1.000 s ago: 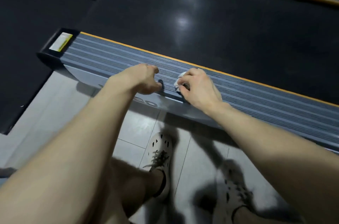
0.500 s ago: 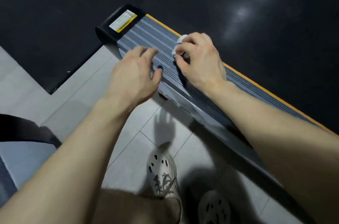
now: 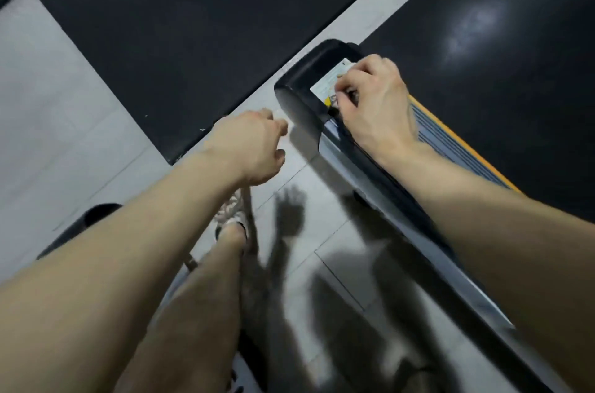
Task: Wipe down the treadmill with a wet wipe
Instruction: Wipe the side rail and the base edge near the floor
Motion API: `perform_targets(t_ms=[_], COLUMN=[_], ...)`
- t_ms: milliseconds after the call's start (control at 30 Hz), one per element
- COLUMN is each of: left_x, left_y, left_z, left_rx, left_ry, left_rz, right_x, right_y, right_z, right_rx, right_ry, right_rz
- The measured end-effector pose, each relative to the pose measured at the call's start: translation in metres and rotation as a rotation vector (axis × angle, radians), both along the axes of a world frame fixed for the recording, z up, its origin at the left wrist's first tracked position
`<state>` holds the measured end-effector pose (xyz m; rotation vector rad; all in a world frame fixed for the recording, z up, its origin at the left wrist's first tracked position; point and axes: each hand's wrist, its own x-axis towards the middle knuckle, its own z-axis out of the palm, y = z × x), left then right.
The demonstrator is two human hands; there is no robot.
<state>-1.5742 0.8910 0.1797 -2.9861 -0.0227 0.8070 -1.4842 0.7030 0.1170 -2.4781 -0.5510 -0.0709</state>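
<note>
The treadmill's grey ribbed side rail (image 3: 457,141) with an orange edge runs from lower right up to its black end cap (image 3: 302,83). A white and yellow label (image 3: 323,88) sits on the cap. My right hand (image 3: 376,109) presses down at the rail's end, fingers bunched on the white wet wipe (image 3: 338,98), which is mostly hidden under them and lies over the label's edge. My left hand (image 3: 251,148) hangs off the rail above the floor, left of the end cap, fingers loosely curled and holding nothing. The black running belt (image 3: 515,54) lies beyond the rail.
Grey floor tiles (image 3: 64,109) lie under me, with a black mat (image 3: 193,22) beyond the treadmill's end. My leg and light shoe (image 3: 230,212) stand near the rail. A dark rounded object (image 3: 93,218) sits at lower left.
My right hand slid with the wipe along the rail to the end cap and label. My left hand left the rail and now hangs over the floor. The view swung left.
</note>
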Motion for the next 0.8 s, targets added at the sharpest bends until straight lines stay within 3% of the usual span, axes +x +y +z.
perform_targets(t_ms=[300,567,800], left_x=[0.114,0.170,0.239], left_y=[0.174,0.269,0.305], left_z=[-0.004,0.072,0.170], left_rx=[-0.025,-0.181,-0.180], left_ry=[0.063,0.176,0.142], left_rz=[-0.140,-0.154,-0.322], right_x=[0.084,0.121,0.155], right_y=[0.129,0.215,0.224], right_z=[0.025,0.119,0.227], right_rx=[-0.136,-0.206,-0.152], right_ry=[0.249,0.402,0.358], right_rz=[-0.165,-0.357,-0.558])
